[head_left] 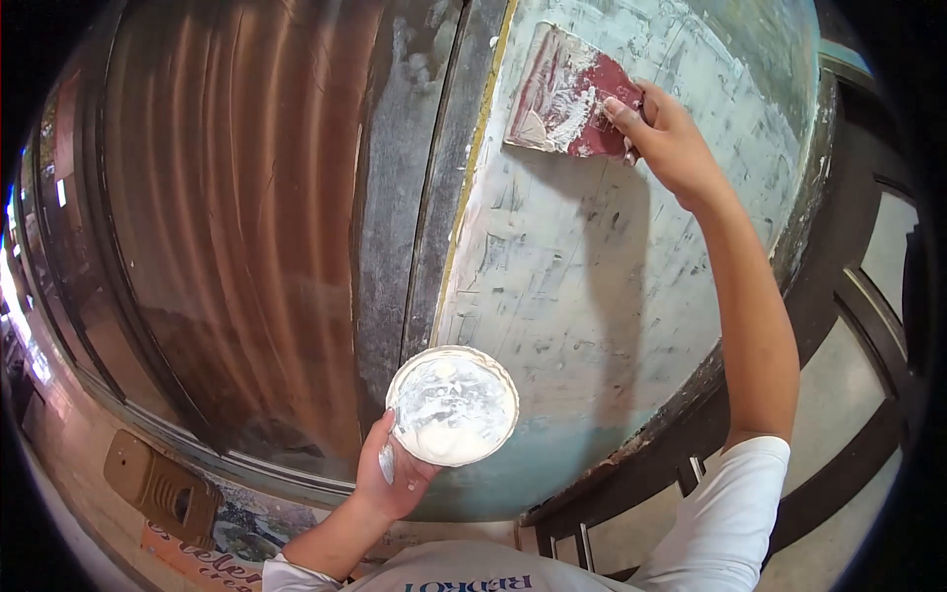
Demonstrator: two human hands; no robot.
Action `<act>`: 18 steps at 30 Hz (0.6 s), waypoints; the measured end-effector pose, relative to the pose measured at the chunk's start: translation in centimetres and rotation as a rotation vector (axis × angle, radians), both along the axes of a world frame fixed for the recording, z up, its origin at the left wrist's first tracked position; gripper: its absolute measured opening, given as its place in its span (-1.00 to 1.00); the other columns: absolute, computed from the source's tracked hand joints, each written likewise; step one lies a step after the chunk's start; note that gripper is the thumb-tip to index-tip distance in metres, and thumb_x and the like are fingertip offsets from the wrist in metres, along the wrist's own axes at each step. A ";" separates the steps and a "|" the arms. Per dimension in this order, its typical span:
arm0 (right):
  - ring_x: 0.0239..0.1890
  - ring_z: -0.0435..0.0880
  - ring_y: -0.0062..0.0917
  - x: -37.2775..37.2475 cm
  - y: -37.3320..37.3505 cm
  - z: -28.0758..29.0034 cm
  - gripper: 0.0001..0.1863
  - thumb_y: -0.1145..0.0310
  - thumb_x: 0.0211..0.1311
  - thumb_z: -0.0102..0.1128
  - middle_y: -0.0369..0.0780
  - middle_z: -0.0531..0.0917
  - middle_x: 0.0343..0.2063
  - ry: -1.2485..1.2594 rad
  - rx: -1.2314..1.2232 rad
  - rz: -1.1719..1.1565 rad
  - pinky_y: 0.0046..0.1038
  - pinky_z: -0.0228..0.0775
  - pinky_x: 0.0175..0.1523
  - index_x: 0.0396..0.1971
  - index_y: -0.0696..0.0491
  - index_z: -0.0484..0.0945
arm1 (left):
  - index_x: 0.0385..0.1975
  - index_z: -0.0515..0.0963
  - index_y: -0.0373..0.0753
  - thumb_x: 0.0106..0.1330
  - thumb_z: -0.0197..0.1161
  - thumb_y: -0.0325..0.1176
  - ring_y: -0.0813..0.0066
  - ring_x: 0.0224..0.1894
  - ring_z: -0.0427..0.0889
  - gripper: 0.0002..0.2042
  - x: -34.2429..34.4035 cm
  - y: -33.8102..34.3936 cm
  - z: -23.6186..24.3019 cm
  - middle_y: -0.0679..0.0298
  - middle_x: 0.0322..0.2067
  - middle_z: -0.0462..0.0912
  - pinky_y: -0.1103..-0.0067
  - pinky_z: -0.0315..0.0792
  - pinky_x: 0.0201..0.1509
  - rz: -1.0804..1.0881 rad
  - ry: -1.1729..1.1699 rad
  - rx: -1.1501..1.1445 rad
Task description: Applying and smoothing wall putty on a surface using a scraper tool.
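Observation:
My right hand (666,138) is closed on a wide red putty spreader (602,84) smeared with white putty, its thumb lying on the near face. The spreader is tilted at the upper part of a wall panel (552,286) coated in patchy white; whether its edge touches cannot be made out. Low in front of me, my left hand (395,479) supports a round white tub (514,407) from below and from its left side. A mound of white putty (449,440) lies in the tub. White smears mark my left fingers.
Left of the panel runs a yellowish edge strip (473,178), then a grey wooden frame (400,197) and glass with brown curtains (237,197) behind it. Dark-framed panelling (858,296) stands at the right. A brown plastic stool (163,483) is on the floor at lower left.

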State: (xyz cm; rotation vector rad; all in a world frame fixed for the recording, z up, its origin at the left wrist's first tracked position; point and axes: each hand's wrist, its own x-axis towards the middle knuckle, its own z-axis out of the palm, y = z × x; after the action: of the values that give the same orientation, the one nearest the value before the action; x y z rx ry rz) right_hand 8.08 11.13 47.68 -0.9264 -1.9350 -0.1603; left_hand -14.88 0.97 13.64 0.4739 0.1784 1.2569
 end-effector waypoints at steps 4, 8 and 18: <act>-0.51 0.54 -0.63 -0.8 0.2 0.6 -0.52 0.09 0.29 0.17 -0.25 0.59 -0.48 0.031 -0.185 -0.040 -0.52 0.38 -0.40 -0.17 0.29 0.46 | 0.31 0.18 -0.21 0.40 -0.12 0.02 0.25 0.25 0.39 -0.42 -0.2 0.3 -0.4 0.17 0.23 0.38 0.33 0.26 0.31 -0.012 0.007 -0.020; -0.58 0.51 -0.58 -0.7 1.2 0.8 -0.55 0.06 0.27 0.17 -0.21 0.56 -0.59 -0.081 -0.024 -0.247 -0.46 0.36 -0.43 -0.41 0.24 0.49 | 0.29 0.22 -0.22 0.41 -0.12 -0.02 0.23 0.22 0.43 -0.46 -0.5 0.3 -0.8 0.16 0.21 0.41 0.34 0.33 0.27 0.002 -0.026 -0.042; -0.51 0.50 -0.47 0.6 1.0 2.1 -0.49 -0.01 0.25 0.17 -0.16 0.57 -0.56 -0.204 0.088 -0.276 -0.37 0.37 -0.34 -0.38 0.26 0.52 | 0.28 0.22 -0.19 0.36 -0.05 0.05 0.28 0.22 0.41 -0.41 -1.4 -0.2 -0.9 0.20 0.20 0.41 0.37 0.29 0.29 0.047 0.019 -0.109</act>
State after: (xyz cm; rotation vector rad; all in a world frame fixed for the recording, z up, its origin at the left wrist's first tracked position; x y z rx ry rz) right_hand 8.70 12.11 49.74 -1.1511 -1.9581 -0.5143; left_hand -16.30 0.77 12.76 0.3900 0.2744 1.2816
